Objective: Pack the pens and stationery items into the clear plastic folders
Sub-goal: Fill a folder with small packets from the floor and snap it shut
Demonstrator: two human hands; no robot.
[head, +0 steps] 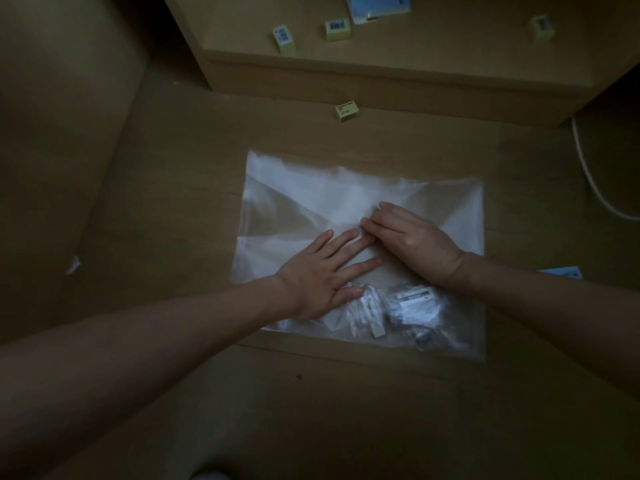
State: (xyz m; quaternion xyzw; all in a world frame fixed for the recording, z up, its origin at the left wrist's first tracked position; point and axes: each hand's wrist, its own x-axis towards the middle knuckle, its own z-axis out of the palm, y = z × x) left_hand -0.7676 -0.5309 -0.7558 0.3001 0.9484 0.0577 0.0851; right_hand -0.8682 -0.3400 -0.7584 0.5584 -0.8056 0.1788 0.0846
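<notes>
Dim room, wooden floor (173, 188): large clear plastic folder (450, 209) lying flat, pressed under two bare hands. Left hand (325, 268) spread palm-down, fingers straight, holding nothing. Right hand (412, 240) resting beside it, fingers lightly bent onto the plastic, fingertips touching the left's; grip on a fold not discernible. Inside the folder's near edge, a cluster of small white pens and packaged stationery (391, 310), just beside the left thumb. Bare floor open to the left and nearer the camera. Beyond the far edge, one small pale-yellow box (346, 111) on the floor, well apart, before a low wooden bench (450, 53) carrying three more yellow barcoded boxes (338, 30) and a blue packet (377, 6). White cable (588, 171) curving at right.
</notes>
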